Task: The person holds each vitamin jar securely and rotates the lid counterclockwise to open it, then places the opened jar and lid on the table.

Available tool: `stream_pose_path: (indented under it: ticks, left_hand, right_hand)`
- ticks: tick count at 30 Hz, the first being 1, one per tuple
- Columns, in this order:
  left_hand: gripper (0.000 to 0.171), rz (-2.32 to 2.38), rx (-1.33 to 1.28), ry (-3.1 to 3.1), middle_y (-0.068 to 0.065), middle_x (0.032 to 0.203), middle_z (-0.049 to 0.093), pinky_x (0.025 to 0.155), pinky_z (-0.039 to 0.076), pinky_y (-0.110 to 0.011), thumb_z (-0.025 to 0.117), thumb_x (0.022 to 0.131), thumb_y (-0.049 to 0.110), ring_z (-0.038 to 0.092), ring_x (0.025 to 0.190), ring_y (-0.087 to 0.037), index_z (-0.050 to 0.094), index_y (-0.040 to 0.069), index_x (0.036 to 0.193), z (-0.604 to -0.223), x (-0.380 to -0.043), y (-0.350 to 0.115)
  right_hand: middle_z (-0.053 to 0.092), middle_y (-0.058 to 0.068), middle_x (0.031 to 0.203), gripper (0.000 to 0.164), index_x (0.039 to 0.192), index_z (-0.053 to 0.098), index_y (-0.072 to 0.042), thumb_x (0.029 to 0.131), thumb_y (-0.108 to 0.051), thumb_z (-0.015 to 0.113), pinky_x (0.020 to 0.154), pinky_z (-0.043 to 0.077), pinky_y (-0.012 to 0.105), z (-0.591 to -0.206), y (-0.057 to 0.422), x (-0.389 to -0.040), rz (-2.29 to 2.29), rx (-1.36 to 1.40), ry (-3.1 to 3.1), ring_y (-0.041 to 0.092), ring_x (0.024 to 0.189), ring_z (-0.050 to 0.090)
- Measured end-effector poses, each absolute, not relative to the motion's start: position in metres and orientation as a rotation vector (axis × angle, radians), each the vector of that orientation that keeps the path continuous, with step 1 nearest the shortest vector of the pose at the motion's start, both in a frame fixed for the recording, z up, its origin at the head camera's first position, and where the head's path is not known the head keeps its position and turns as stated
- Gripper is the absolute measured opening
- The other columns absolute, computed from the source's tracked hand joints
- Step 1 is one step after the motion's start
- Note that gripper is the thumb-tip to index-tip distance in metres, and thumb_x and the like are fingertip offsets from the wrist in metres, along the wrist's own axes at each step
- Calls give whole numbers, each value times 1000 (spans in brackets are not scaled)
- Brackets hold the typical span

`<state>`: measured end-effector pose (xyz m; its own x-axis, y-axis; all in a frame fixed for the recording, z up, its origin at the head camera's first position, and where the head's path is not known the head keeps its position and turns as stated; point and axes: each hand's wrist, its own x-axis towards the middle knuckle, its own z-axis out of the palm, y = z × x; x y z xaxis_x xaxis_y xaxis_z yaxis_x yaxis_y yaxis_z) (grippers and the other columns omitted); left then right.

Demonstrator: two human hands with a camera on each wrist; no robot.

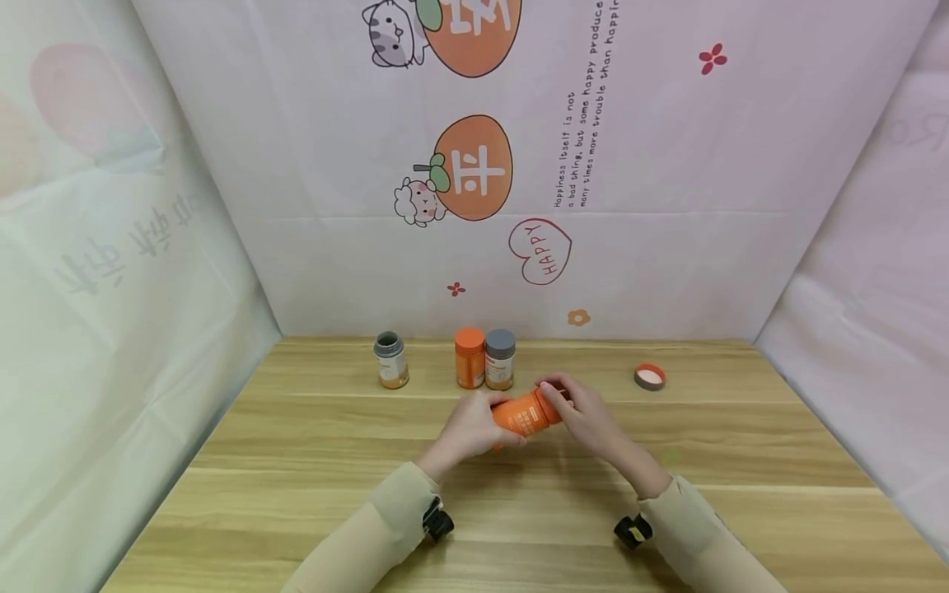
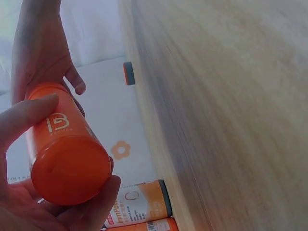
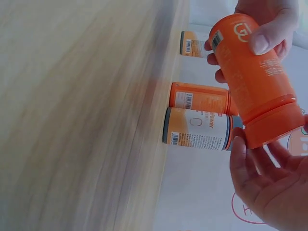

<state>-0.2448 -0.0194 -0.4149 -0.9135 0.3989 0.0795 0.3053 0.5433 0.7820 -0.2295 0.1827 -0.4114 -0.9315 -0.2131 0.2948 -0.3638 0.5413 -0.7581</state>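
Observation:
An orange bottle is held tilted above the table, its lid end towards the right. My left hand grips the body, with the thumb pressed along the side. In the left wrist view, the orange bottle's round base faces the camera. My right hand holds the orange lid, fingers curled about its rim; the lid sits on the bottle. Behind the hands, a second orange bottle and a grey-lidded bottle stand side by side.
An uncapped bottle with a grey neck stands farther left. Towards the back right lies a loose lid, grey and orange with a pale inside. The wooden table meets a printed cloth wall at the back.

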Motion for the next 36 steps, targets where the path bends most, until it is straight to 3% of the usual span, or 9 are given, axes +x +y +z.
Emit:
stream_pose_path:
  ticks: [9,25,33,36]
  left_hand:
    - [59,1302,573,2733,-2,99,66,72,47,-31,88,60,21,57,81,-14,67,10,114,-414,-244,-19]
    - [61,1335,576,2719,-4,100,67,74,47,-35,89,58,20,57,83,-15,67,9,113,-418,-246,-20]
    - [63,1415,526,2601,-4,100,65,61,49,-29,88,59,20,58,77,-15,66,10,117,-417,-243,-22]
    - [62,1425,527,2584,-3,100,65,63,49,-30,88,60,20,57,78,-16,66,11,117,-418,-243,-23]
  right_hand:
    - [60,17,114,46,126,53,-4,98,-40,48,69,55,42,-408,184,-228,1555,314,-2723,21,89,59]
    - [57,20,119,52,126,51,-1,95,-43,51,75,55,43,-407,187,-227,1709,271,-2755,22,94,61]
    - [57,18,122,51,128,51,-3,94,-41,54,78,54,43,-408,190,-226,1782,293,-2732,21,96,60]
    - [55,20,125,53,130,49,-1,94,-39,56,82,53,46,-408,192,-225,1823,298,-2724,21,97,61]
